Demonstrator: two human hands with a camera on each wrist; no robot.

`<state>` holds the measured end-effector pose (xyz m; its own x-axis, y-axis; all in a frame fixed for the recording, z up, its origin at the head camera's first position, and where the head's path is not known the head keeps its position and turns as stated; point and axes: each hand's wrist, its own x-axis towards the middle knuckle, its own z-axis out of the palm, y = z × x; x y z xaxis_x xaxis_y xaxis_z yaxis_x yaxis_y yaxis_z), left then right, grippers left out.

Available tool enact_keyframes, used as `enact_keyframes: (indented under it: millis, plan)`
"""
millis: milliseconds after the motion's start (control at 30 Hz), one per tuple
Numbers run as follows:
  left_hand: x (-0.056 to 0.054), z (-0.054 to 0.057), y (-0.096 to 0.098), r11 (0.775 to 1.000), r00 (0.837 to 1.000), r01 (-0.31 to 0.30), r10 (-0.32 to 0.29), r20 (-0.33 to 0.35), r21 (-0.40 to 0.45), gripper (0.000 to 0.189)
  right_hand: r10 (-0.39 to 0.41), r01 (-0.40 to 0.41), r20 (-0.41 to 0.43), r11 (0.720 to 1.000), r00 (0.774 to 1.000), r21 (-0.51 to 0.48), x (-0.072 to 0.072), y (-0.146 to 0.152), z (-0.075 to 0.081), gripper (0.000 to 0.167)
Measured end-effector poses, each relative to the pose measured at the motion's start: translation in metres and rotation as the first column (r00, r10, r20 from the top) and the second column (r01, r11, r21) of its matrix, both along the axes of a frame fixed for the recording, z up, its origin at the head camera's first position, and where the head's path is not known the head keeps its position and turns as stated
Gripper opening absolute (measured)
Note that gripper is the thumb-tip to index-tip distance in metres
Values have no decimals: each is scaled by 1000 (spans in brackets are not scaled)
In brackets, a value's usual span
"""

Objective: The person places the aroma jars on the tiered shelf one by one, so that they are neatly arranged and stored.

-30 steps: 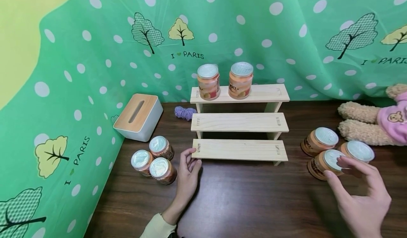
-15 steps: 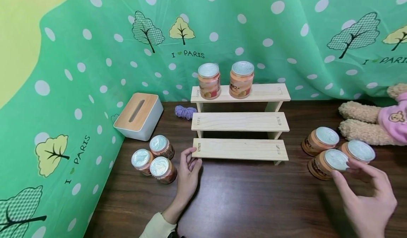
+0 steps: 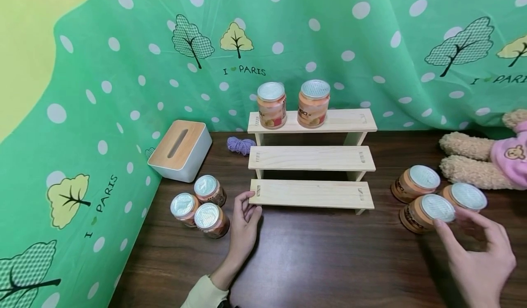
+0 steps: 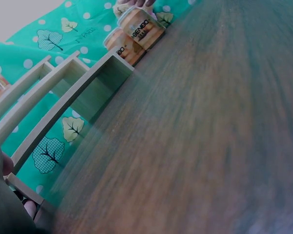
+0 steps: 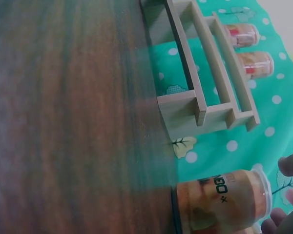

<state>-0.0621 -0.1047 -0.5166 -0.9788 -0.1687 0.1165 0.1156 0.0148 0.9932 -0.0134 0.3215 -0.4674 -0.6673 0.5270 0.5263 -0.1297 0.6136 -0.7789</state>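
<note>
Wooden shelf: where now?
Head view: the wooden shelf stands right of centre, between left jar trio and right jar trio; the left hand touches its bottom tier's left end.

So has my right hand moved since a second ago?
Yes: your right hand has shifted slightly right, away from the shelf, in the head view.

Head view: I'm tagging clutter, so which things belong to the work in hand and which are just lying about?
Likely in the job:
wooden rack, touched by the left hand
two top-step jars
three right-side jars, beside the right hand
three left-side jars, probably

Likely just lying about:
purple yarn
slotted box
plush toy
</note>
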Motion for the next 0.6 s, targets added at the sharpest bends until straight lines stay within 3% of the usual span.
enact_keyframes:
  millis: [433,600]
  plan:
    - [0,1,1,1000,1000,-3,3,8,1,42,-37,32,119,999,992,42,-1,5,-6,42]
    - [0,1,1,1000,1000,-6,6,9,-1,42,-33,25,128,998,991,64,-2,6,-9,43]
